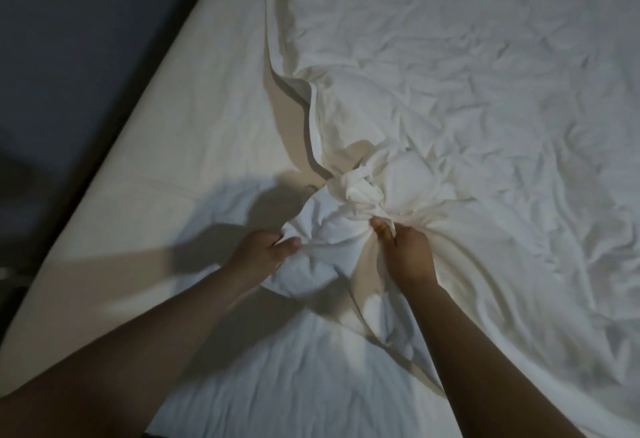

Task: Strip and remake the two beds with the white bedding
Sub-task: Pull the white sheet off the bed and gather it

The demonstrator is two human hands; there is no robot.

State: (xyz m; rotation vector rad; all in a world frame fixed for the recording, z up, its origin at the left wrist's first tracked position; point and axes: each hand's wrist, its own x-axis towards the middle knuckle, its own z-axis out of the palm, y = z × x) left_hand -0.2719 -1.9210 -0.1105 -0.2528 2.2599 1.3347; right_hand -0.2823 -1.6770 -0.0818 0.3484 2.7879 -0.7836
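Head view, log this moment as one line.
left hand: grips white bedding | right hand: grips white bedding | state: bunched between hands, crumpled over mattress | bed: not yet made

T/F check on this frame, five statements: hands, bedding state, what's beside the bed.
1. Both hands grip white fabric. True: the left hand and the right hand each hold folds of the white bedding.
2. The bedding lies smooth and flat. False: it is crumpled, with creases running toward the hands.
3. A twisted bunch of fabric sits just beyond the hands. True.
4. The left hand hangs idle off the bed. False: it is over the bed, holding cloth.
5. A dark floor shows past the bed's left edge. True.
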